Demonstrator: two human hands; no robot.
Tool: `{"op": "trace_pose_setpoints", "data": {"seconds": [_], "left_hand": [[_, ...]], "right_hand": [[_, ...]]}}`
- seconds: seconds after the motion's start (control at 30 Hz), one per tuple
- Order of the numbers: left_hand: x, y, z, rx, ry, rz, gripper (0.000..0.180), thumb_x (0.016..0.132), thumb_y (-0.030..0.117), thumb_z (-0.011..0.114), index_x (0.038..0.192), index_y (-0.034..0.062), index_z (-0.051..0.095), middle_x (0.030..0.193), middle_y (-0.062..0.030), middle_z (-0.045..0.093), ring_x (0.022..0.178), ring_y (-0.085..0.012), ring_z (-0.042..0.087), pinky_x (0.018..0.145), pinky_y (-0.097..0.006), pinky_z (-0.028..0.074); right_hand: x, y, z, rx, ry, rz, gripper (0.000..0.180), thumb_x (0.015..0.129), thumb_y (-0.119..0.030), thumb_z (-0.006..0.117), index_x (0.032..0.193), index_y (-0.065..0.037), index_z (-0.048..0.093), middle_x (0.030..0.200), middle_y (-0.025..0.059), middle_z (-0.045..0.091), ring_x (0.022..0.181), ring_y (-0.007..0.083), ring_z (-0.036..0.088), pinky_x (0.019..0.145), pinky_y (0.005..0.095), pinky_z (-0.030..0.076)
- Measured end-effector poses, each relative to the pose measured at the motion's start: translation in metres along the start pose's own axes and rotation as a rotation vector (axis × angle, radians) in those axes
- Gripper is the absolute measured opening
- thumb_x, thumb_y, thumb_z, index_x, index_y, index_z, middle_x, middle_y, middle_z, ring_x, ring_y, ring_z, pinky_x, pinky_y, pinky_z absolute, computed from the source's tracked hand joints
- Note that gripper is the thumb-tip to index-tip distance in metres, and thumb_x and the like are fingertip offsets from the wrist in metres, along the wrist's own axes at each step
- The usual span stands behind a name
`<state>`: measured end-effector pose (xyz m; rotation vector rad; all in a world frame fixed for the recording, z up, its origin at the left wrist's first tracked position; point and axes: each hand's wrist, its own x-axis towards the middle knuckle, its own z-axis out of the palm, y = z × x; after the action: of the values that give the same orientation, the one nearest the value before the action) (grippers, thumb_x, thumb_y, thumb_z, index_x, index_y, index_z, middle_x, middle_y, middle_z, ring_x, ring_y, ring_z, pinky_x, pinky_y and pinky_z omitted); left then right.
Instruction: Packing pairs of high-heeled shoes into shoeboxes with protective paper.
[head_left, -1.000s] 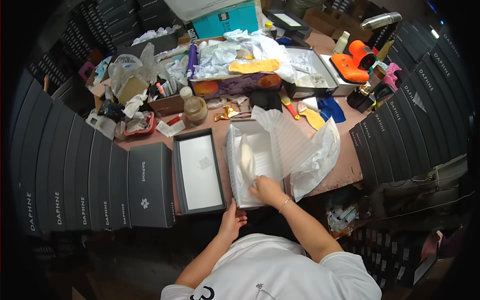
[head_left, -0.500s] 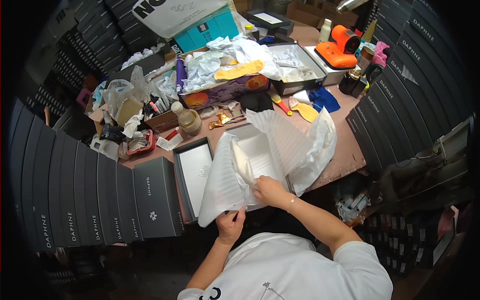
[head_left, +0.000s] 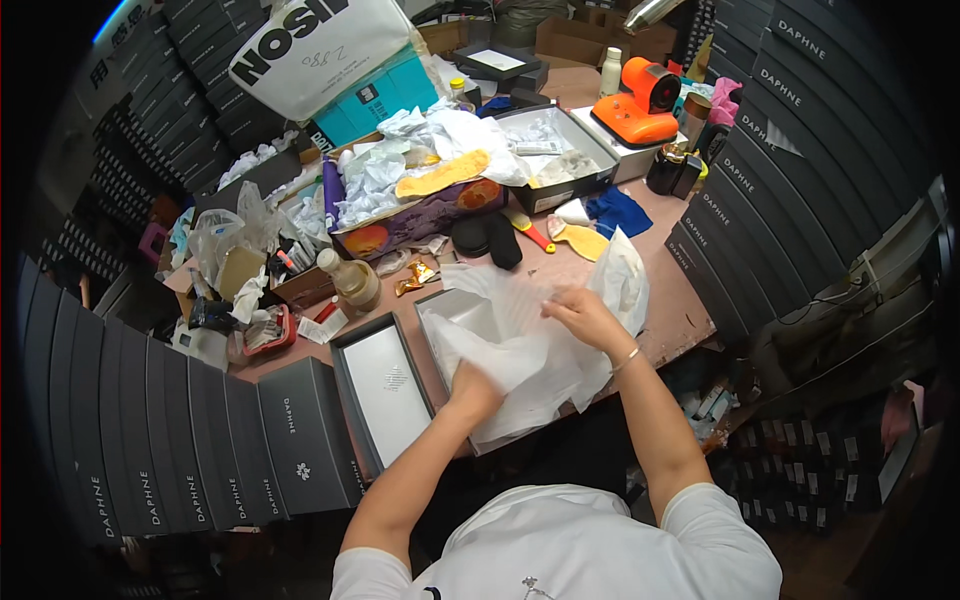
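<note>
White wrapping paper (head_left: 540, 365) spreads over an open shoebox (head_left: 462, 318) with a pale inside, directly in front of me. My right hand (head_left: 588, 318) pinches the paper's far right part between closed fingers. At the near left side of the box is my left hand (head_left: 474, 394), its fingertips covered by the paper and blurred. A second bunch of white paper (head_left: 622, 282) stands up beyond my right hand. Left of the box lies a dark grey shoebox lid (head_left: 383, 392) with its white inside facing up. The paper hides most of the box's contents.
Stacked dark shoeboxes line the left (head_left: 180, 430) and right (head_left: 775, 180). Behind the work stand a glass bottle (head_left: 358, 285), a purple carton (head_left: 425, 215) full of crumpled paper, a red-and-yellow brush (head_left: 532, 232), a blue cloth (head_left: 617, 212) and an orange device (head_left: 640, 105).
My right hand has moved up and away, taking paper with it. The left hand went from the paper's near edge to inside the box's left side. The paper now lies across the box.
</note>
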<state>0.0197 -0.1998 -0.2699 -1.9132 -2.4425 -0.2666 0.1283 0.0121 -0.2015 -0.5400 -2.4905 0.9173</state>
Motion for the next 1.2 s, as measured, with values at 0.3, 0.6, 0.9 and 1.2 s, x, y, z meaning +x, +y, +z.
{"op": "trace_pose_setpoints", "data": {"seconds": [0.3,0.6,0.9,1.2], "left_hand": [[-0.012,-0.019,-0.015,-0.085,-0.398,-0.185,0.061,0.069,0.043,0.073,0.105,-0.004,0.062,0.111,-0.0206,0.057,0.11,-0.0373,0.05,0.093,-0.049,0.039],[0.005,-0.015,0.01,-0.031,-0.275,-0.214,0.051,0.078,0.03,0.069,0.117,0.0001,0.055,0.12,-0.0195,0.054,0.121,-0.0352,0.046,0.102,-0.058,0.031],[-0.034,0.024,-0.083,-0.702,0.195,-0.211,0.041,0.087,0.006,0.057,0.127,-0.0032,0.051,0.132,-0.0226,0.05,0.127,-0.0345,0.045,0.106,-0.042,0.034],[0.087,0.026,-0.011,-0.865,0.156,-0.241,0.041,0.094,0.019,0.048,0.13,-0.0016,0.05,0.129,-0.0217,0.053,0.119,-0.0345,0.051,0.101,-0.038,0.039]], "right_hand": [[-0.082,0.043,-0.052,0.236,0.058,0.424,0.02,0.087,-0.016,0.064,0.085,0.004,0.068,0.083,0.0156,0.066,0.074,0.0231,0.065,0.068,0.0332,0.052],[-0.016,-0.088,0.028,-0.155,0.205,-0.464,0.034,0.071,-0.004,0.067,0.104,0.0,0.06,0.102,0.015,0.064,0.096,0.0328,0.061,0.086,0.0394,0.048],[-0.098,0.017,-0.07,-0.176,0.103,0.224,0.022,0.079,-0.014,0.066,0.098,-0.003,0.061,0.098,0.0155,0.06,0.085,0.0331,0.063,0.074,0.0409,0.051],[-0.078,0.059,0.001,0.203,0.414,0.14,0.024,0.083,-0.012,0.058,0.104,-0.003,0.066,0.096,0.0182,0.063,0.081,0.0333,0.063,0.074,0.0406,0.051]]}}
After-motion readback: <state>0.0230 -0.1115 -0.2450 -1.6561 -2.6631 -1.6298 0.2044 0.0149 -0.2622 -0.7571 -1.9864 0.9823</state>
